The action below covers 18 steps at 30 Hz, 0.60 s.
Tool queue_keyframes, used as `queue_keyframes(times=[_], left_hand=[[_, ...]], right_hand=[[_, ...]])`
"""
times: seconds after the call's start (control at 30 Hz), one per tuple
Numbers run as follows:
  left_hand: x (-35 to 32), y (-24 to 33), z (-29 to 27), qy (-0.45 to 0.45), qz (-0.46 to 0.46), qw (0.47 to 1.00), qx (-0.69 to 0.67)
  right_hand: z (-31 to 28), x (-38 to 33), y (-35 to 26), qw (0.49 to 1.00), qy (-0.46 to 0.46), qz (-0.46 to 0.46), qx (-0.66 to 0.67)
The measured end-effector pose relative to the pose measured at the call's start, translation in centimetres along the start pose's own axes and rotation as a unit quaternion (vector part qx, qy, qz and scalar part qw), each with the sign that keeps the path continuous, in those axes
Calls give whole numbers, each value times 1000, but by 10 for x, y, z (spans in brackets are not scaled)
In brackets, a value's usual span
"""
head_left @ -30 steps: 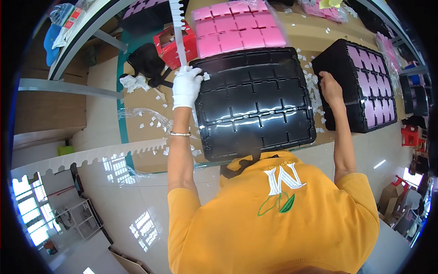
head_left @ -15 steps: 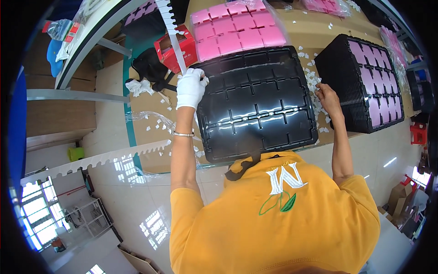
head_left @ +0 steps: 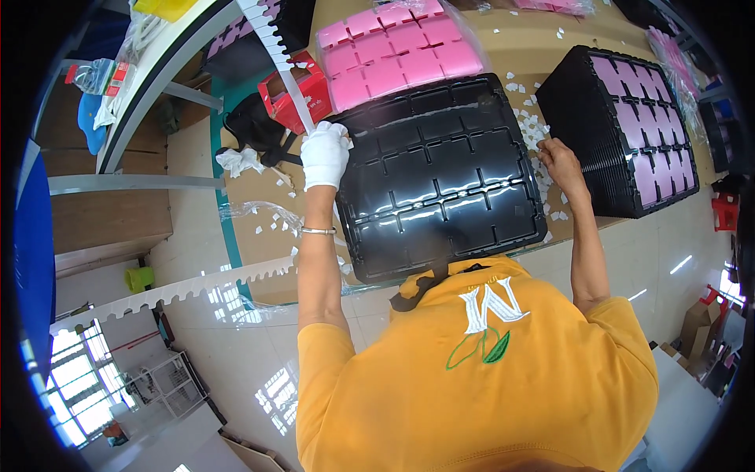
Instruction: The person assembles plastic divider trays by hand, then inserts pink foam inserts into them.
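A glossy black plastic tray [head_left: 436, 169] with cross-shaped ridges lies in front of me. My left hand [head_left: 324, 157], in a white glove, is closed at its far left edge. A pale bit shows by those fingertips, but I cannot make out whether it is a held piece or glove. The lower end of a pale notched strip [head_left: 275, 51] meets the glove; whether it is gripped is unclear. Right of the tray, my bare right hand [head_left: 563, 167] pinches a small white piece [head_left: 541, 149] above many scattered white scraps [head_left: 532, 130].
At right stands a stack of black trays [head_left: 586, 130] with pink-purple inserts. Beyond the middle tray lie bagged pink foam sheets [head_left: 401, 51]. A red box [head_left: 295, 98] and a black bag [head_left: 255, 126] sit at left. Another notched strip [head_left: 181, 291] crosses the lower left.
The whole view has shifted slightly, and the things on the table appear a little lower-left or higher. Both hands stay at about the same places beside the tray.
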<state>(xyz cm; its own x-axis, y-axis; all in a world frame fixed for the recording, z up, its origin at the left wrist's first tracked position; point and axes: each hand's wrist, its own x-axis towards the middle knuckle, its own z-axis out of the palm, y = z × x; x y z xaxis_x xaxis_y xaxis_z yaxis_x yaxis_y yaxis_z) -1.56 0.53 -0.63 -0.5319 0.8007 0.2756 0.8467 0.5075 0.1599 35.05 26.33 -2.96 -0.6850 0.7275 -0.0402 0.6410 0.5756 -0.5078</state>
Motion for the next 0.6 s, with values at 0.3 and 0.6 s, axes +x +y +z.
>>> queue_keyframes(times=[0.3,0.6], left_hand=[[-16,7,-4,52,111,985,122],[-68,-37,-53,45,-200,949,240]], right_hand=[[12,-9,1,998,47,-48,3],[-27,20,-26,987,125,-48,90]])
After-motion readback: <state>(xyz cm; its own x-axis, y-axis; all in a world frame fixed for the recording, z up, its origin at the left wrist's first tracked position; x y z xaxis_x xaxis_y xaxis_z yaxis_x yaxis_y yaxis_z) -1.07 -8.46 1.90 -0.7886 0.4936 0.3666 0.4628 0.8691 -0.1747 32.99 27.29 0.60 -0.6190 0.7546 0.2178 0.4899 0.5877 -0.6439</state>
